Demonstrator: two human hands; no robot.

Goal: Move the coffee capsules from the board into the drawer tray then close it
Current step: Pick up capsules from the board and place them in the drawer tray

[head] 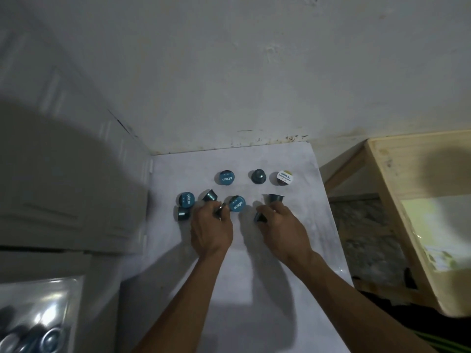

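While both hands worked over the white board (293,289), the coffee capsules lay scattered across its far half in two loose rows. In the back row, a blue-lidded capsule (226,178) faced its foil lid up toward the camera, a dark capsule (258,176) stood lid-down with its narrow end pointing up, and a white-lidded capsule (285,177) showed its printed lid upward. In the nearer row, a second blue-lidded capsule (186,199) sat lid up, touching a capsule on its side (183,213) just in front of it, whose long axis ran roughly left to right. Another tipped capsule (210,195) lay with its long axis slanting away and to the left, just beyond the left hand (211,225). That hand was palm down, its fingers curled round a small capsule (220,208) of which only a silvery edge showed. A third blue-lidded capsule (237,203) sat lid up between the two hands. The right hand (283,222), also palm down with its forearm angled in from the lower right, pinched a dark capsule (260,216) at its fingertips, and its fingers touched an inverted capsule (275,198) whose wide rim pointed away. At lower left, the shiny drawer tray (38,301) held several blurred capsules.
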